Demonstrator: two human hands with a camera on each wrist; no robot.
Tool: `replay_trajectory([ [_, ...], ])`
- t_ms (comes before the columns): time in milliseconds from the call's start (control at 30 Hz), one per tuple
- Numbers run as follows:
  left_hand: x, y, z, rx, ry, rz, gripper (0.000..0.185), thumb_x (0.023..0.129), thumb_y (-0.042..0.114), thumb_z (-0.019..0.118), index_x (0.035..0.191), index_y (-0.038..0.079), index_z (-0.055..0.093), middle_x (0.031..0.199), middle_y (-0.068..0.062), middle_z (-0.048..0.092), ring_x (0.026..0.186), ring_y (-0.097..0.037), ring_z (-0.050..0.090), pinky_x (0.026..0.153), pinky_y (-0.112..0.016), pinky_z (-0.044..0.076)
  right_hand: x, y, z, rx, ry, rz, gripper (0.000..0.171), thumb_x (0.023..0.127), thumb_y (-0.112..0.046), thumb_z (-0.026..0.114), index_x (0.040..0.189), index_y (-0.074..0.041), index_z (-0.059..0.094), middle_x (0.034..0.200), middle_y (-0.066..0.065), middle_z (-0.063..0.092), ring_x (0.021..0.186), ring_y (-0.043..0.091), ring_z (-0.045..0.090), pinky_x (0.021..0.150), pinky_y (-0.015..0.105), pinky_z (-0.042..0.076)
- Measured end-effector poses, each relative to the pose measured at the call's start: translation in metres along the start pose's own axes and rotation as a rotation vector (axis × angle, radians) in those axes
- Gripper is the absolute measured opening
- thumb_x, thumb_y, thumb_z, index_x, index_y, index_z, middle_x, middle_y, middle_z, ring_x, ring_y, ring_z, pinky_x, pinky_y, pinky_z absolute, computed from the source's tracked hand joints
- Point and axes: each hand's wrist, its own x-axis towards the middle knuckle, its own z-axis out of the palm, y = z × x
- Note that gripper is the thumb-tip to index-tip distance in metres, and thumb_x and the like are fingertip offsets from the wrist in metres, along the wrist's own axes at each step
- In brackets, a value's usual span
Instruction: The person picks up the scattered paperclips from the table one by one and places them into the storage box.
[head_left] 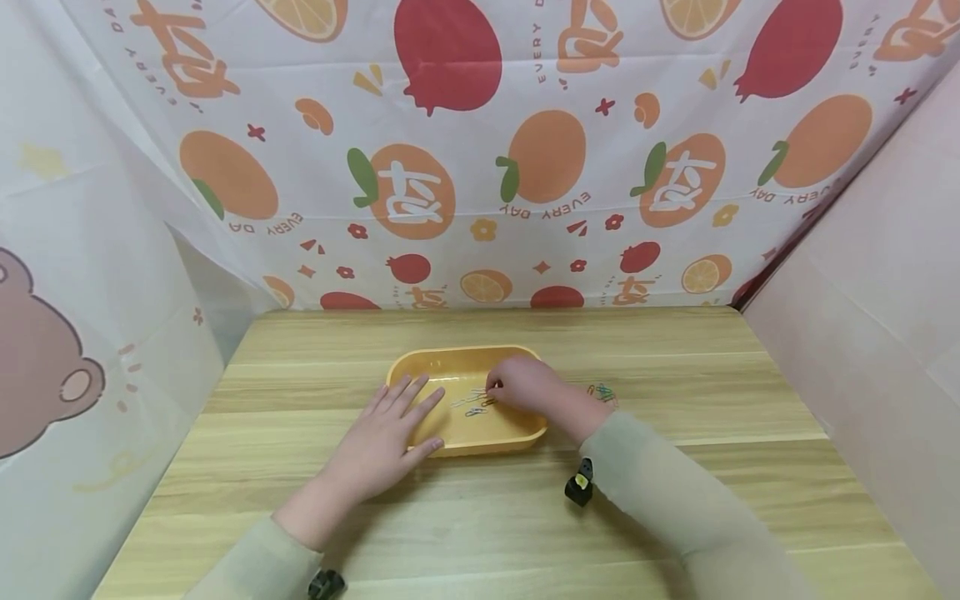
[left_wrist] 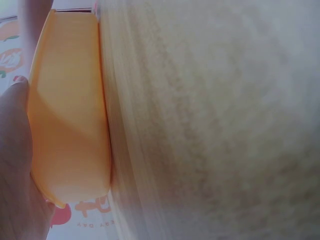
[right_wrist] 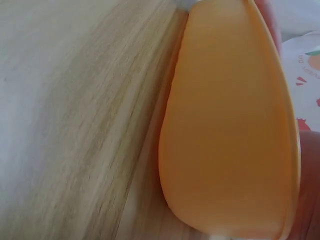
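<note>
A shallow yellow plastic tray (head_left: 420, 364) stands on the wooden table, with several small paper clips (head_left: 476, 411) lying on its floor, white or silvery and orange-brown. My left hand (head_left: 382, 437) rests over the tray's left side, fingers straight and spread, thumb along the near rim. Over the right side reaches my right hand (head_left: 521, 385), its fingers curled down and its fingertips pinching at a paper clip among the others; the fingers partly hide that clip. Both wrist views show mostly the tray's outer wall, the left wrist's tray (left_wrist: 70, 105) beside part of the left hand.
On the wooden table (head_left: 480, 517), right of the tray, lies a small group of coloured paper clips (head_left: 604, 392), green and orange among them, close to the right wrist. A fruit-print cloth (head_left: 480, 225) hangs behind the table; pale cloths flank both sides.
</note>
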Motion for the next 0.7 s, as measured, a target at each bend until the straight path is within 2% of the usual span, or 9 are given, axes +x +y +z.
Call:
replay_trajectory([
  [200,0.0008,0.0003,0.0009,-0.01,0.012,0.003,0.07,0.099,0.063,0.04,0.158,0.026,0.029,0.163,-0.01,0.024,0.149,-0.034,0.02,0.12,-0.056,0.016,0.0022,-0.0034,0.0011,-0.09,-0.011,0.044,0.015,0.095,-0.027,0.066,0.085,-0.022,0.076,0.086,-0.011,0.069,0.081,0.01,0.06,0.081,0.031,0.052],
  [467,0.0015,-0.0001,0.0008,-0.025,0.033,0.008,0.07,0.098,0.062,0.043,0.156,0.024,0.034,0.162,-0.011,0.027,0.148,-0.035,0.023,0.119,-0.057,0.017,0.0043,-0.0045,0.0047,-0.14,0.009,0.08,0.022,0.095,-0.022,0.064,0.074,-0.021,0.069,0.076,-0.008,0.062,0.073,0.013,0.054,0.071,0.031,0.048],
  [567,0.0019,-0.0014,0.0018,-0.022,0.015,0.0,0.071,0.098,0.063,0.042,0.157,0.024,0.033,0.163,-0.01,0.025,0.149,-0.034,0.02,0.12,-0.056,0.016,0.0048,-0.0046,0.0051,-0.138,0.017,0.087,0.021,0.095,-0.019,0.062,0.076,-0.02,0.071,0.077,-0.007,0.063,0.073,0.014,0.055,0.07,0.032,0.049],
  [700,0.0026,-0.0023,0.0027,-0.017,-0.001,-0.003,0.071,0.098,0.064,0.04,0.157,0.025,0.031,0.163,-0.009,0.023,0.149,-0.034,0.019,0.12,-0.055,0.015,0.0042,-0.0036,0.0042,-0.116,0.038,0.078,0.018,0.095,-0.02,0.062,0.086,-0.019,0.077,0.085,-0.007,0.069,0.081,0.014,0.062,0.078,0.035,0.053],
])
